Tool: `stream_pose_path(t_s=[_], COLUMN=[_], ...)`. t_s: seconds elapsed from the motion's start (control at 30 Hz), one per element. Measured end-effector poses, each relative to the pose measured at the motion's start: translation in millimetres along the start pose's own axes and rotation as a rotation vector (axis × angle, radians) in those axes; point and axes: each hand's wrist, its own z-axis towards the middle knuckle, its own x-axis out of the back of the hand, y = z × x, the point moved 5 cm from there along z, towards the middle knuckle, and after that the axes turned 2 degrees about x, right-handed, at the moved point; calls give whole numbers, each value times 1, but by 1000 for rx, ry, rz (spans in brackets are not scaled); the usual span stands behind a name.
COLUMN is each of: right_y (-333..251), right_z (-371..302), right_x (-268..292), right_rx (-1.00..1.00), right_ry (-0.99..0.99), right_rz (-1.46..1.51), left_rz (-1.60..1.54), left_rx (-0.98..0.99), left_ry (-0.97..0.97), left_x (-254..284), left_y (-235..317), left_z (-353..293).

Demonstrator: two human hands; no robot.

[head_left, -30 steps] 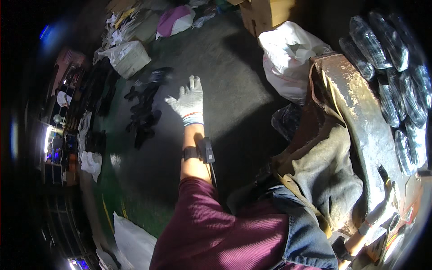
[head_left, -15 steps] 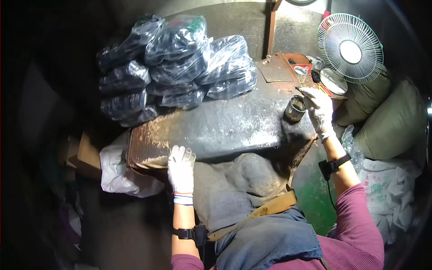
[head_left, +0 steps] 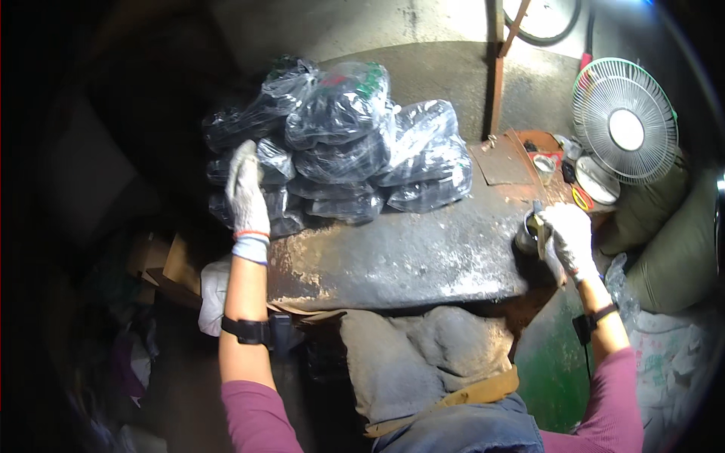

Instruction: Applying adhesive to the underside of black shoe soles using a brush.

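Note:
My left hand [head_left: 246, 189], in a white knit glove, reaches to the left side of a stack of clear plastic bags [head_left: 340, 170] with dark contents. Its fingers are stretched out against or just beside the bags; contact is hard to make out. At the right end of the bench, my gloved right hand [head_left: 572, 235] is closed around a small tool with a yellowish flat part [head_left: 537, 224]. Its exact kind cannot be told. The tool is held upright at the mouth of a dark cup [head_left: 524, 240], which is partly hidden behind it.
The worn dark bench top [head_left: 400, 260] lies before me. At its far right are a flat brown board [head_left: 501, 164], yellow-handled scissors [head_left: 581, 198] and a round white dish [head_left: 597, 180]. A caged fan [head_left: 626, 130] stands beyond, beside green stuffed sacks [head_left: 676, 234].
My left hand has moved from the bench's front edge up to the bagged stack. My right hand has lowered beside the cup, bringing the small tool to its mouth. The view has shifted.

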Motion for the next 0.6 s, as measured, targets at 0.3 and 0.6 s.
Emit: stream_pose_path(t_s=[0.3, 0.6], right_y=[-182, -325], right_z=[170, 425], right_x=[-6, -125], right_rx=[34, -139], right_ry=[-41, -226], right_rz=[1154, 1355], left_rz=[305, 119], left_rx=[280, 627], left_ry=[235, -287], left_x=[72, 52], left_y=[14, -25], left_z=[174, 210])
